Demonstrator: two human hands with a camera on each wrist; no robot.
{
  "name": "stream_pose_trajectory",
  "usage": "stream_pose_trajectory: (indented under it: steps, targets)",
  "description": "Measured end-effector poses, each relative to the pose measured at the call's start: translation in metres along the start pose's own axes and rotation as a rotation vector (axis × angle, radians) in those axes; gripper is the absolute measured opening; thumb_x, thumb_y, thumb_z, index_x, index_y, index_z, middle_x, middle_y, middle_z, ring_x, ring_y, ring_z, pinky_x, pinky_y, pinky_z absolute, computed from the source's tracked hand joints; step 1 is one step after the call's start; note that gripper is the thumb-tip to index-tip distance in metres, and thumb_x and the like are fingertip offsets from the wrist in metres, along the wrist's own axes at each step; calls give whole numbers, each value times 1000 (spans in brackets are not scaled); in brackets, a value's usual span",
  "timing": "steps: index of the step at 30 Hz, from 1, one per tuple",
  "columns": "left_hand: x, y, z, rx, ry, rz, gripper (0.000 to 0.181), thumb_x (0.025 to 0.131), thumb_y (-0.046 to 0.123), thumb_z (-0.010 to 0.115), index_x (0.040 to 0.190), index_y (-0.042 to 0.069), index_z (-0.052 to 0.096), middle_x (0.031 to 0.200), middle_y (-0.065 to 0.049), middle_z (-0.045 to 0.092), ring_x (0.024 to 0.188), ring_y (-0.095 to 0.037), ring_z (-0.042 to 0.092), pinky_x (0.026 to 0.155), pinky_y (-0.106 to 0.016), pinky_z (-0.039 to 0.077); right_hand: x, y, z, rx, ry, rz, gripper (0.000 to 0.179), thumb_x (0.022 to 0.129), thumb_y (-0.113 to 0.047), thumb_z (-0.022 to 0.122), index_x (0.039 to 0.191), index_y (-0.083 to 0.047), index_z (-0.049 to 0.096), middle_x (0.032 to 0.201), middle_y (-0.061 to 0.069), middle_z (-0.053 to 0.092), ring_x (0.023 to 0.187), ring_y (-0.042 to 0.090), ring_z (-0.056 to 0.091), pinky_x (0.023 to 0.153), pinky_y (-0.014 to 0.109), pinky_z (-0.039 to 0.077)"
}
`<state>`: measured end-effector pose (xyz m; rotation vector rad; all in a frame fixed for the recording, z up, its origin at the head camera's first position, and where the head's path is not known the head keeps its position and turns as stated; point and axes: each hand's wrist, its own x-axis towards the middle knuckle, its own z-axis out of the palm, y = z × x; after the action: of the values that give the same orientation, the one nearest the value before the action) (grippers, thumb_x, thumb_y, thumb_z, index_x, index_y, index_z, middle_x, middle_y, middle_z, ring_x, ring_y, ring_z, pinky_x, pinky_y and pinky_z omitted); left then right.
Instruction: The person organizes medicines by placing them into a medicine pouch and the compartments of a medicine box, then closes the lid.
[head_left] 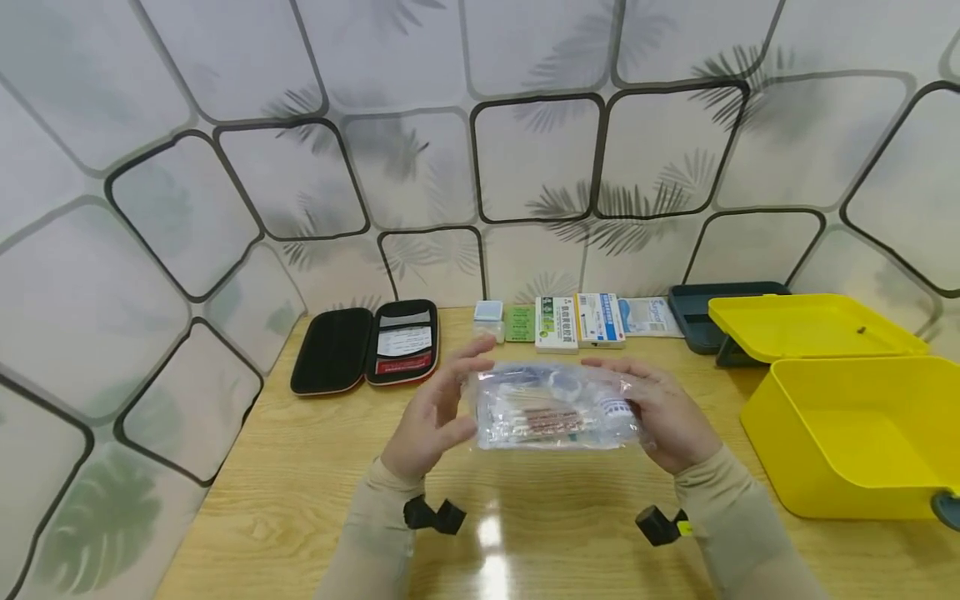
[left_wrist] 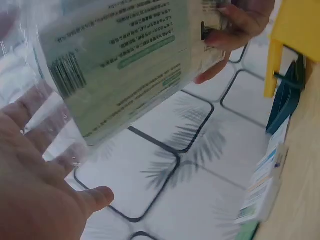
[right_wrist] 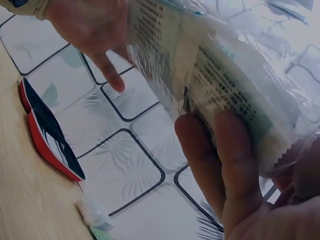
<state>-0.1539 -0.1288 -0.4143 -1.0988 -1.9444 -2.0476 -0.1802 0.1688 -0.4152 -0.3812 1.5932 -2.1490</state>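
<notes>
A clear plastic bag (head_left: 551,408) of small supplies is held up over the table. White sticks, a row of reddish-brown sticks and a white ring-shaped item show through its front. My right hand (head_left: 675,412) grips the bag's right end, its fingertips pressed on the back in the right wrist view. At the other end, my left hand (head_left: 431,412) has its fingers extended along the edge, the thumb standing apart. The left wrist view shows a pale green printed sheet (left_wrist: 115,100) with a barcode on the bag's back.
An unfolded black case (head_left: 333,350) with red trim lies at the back left. A small clear box (head_left: 489,325), a green packet (head_left: 520,323), medicine boxes (head_left: 557,325) and a white-blue packet (head_left: 651,317) line the wall. Right: a dark tray (head_left: 697,325) and lidded yellow box (head_left: 862,433), open.
</notes>
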Motion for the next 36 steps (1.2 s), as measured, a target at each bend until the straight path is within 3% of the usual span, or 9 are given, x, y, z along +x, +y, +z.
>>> stream_pose_trajectory:
  steps: [4,8,11,17,20,24,28,31,36]
  targets:
    - [0,13,5,178,-46,99,89,76,55,75,132,-5,42,144,-19,40,143,-36,17,115,-56,10,-1,-1,2,30,8,21,47,103,-31,46,140,-3,43,116,14,63,87,20,69,75,35,57]
    - [0,19,13,229,47,85,56,82,31,77,120,0,51,131,-16,54,135,-34,34,113,-50,23,-3,-3,3,82,-3,21,47,104,-28,43,141,0,37,116,12,61,88,17,68,77,31,57]
    - [0,20,17,219,139,80,26,89,5,66,111,-1,53,122,-17,59,126,-33,46,107,-44,35,-4,-3,4,92,-2,22,41,104,-28,41,138,-4,41,112,9,62,85,15,66,72,26,57]
    - [0,17,18,166,317,1,13,93,-5,56,106,-6,53,110,-22,64,98,-21,60,81,-27,52,-4,-4,7,42,-48,16,39,104,-33,39,135,-11,50,120,15,59,87,23,68,61,23,54]
    - [1,16,18,135,397,-52,14,95,1,58,106,-6,55,107,-20,65,86,-17,60,72,-25,53,-5,-6,8,-97,-61,14,45,105,-40,34,138,-11,46,129,16,51,83,27,68,57,25,54]
    - [2,17,19,56,523,-143,13,94,5,60,103,-4,56,101,-14,67,77,-17,56,65,-24,49,-8,-10,10,-438,-34,-63,49,105,-42,25,141,-11,40,135,16,44,58,25,54,46,26,46]
    - [4,19,22,-32,601,-238,10,93,0,58,101,-5,54,98,-13,68,80,-19,55,64,-25,48,-13,-11,14,-709,40,-195,55,102,-51,32,144,-17,35,139,13,43,85,29,53,70,36,48]
    - [5,22,24,-59,619,-294,8,94,-2,56,101,-4,53,99,-16,68,81,-20,55,65,-25,48,-14,-10,18,-662,6,-288,69,96,-63,34,149,-19,24,144,18,40,122,38,43,94,59,38]
    - [4,24,28,-23,622,-330,8,94,0,57,100,-4,52,100,-18,68,80,-20,55,63,-24,46,-15,-10,24,-403,-62,-257,64,101,-38,47,151,-20,12,143,23,41,120,38,50,96,52,45]
